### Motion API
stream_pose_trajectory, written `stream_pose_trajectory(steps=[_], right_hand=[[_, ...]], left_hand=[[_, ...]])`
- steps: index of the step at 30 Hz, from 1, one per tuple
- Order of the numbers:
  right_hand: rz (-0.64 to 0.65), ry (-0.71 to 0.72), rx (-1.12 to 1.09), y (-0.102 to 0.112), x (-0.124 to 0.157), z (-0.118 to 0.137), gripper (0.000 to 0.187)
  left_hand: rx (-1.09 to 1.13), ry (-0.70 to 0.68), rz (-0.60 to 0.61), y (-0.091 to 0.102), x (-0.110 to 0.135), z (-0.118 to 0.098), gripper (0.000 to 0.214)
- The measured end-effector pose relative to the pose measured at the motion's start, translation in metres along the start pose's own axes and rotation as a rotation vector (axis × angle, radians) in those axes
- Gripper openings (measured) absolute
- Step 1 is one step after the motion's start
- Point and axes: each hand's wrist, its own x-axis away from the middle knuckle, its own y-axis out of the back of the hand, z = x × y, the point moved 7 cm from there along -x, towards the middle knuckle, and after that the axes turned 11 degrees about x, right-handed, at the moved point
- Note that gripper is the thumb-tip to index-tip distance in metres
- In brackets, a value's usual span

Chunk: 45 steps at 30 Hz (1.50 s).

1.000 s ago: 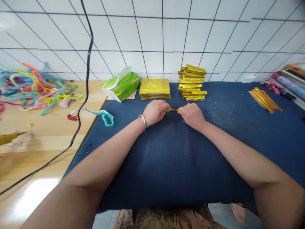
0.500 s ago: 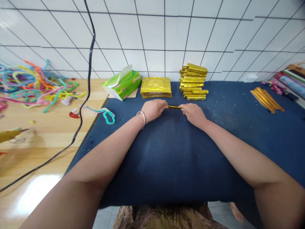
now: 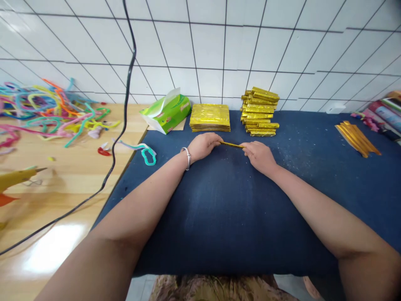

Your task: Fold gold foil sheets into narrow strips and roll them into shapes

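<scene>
Between my two hands stretches a narrow strip of folded gold paper. My left hand, with a silver bangle at the wrist, pinches its left end. The right end is pinched by my right hand. The strip slants slightly down to the right, just over the dark blue table cover. Behind my left hand lies a flat stack of gold paper sheets. A taller pile of folded gold strips stands behind my right hand.
A green tissue pack sits left of the sheets. Colourful pipe cleaners and a yellow glue gun lie on the wooden table at left, where a black cable hangs across. Flat gold pieces lie at right.
The view has shifted slightly to the left. My hands are a little farther apart, showing more of the gold strip, whose right end is now lower.
</scene>
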Motion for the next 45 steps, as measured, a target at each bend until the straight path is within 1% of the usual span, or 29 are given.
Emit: stream_pose_trajectory(steps=[3,6,10,14,18,20,23,26,29,32,34,36,38,41,43,45], right_hand=[[-0.023,0.012,0.043,0.004,-0.001,0.003,0.027],[-0.036,0.042,0.067,0.009,-0.001,0.007,0.026],[-0.026,0.071,0.045,0.012,-0.002,0.013,0.025],[-0.024,0.064,-0.058,0.016,-0.001,0.020,0.024],[-0.016,-0.008,-0.154,0.018,0.000,0.020,0.027],[0.001,-0.053,-0.192,0.017,0.000,0.017,0.029],[0.014,-0.068,-0.207,0.016,0.000,0.015,0.029],[0.023,-0.022,-0.170,0.014,0.000,0.015,0.028],[0.040,0.018,-0.135,0.010,0.000,0.015,0.027],[0.034,-0.003,-0.162,0.009,-0.001,0.011,0.027],[0.010,-0.056,-0.235,0.011,-0.002,0.008,0.027],[-0.013,-0.155,-0.352,0.013,-0.003,0.004,0.028],[-0.033,-0.306,-0.516,0.012,-0.001,-0.002,0.033],[-0.077,-0.537,-0.815,0.004,0.005,-0.008,0.053],[-0.093,-0.620,-0.959,-0.002,0.008,-0.007,0.062],[-0.082,-0.650,-1.034,-0.007,0.010,-0.005,0.064]], left_hand=[[0.173,0.055,-0.019,0.003,0.000,0.005,0.020],[0.406,0.145,-0.031,0.004,0.001,0.014,0.018],[0.690,0.245,0.027,0.004,0.003,0.021,0.020],[0.847,0.308,0.078,0.009,0.007,0.022,0.023],[0.857,0.320,0.018,0.019,0.010,0.024,0.024],[0.833,0.315,0.012,0.022,0.011,0.025,0.026],[0.811,0.294,0.083,0.021,0.012,0.024,0.030],[0.816,0.248,0.116,0.023,0.010,0.017,0.039],[0.787,0.252,0.139,0.021,0.007,0.003,0.044],[0.776,0.276,0.255,0.007,0.005,-0.017,0.045],[0.792,0.290,0.321,-0.004,0.004,-0.028,0.043],[0.779,0.301,0.302,-0.013,0.002,-0.036,0.040],[0.745,0.320,0.203,-0.018,0.000,-0.040,0.036],[0.684,0.340,0.029,-0.025,-0.002,-0.045,0.033],[0.594,0.320,-0.045,-0.029,-0.001,-0.051,0.031],[0.510,0.290,-0.066,-0.032,-0.001,-0.057,0.029]])
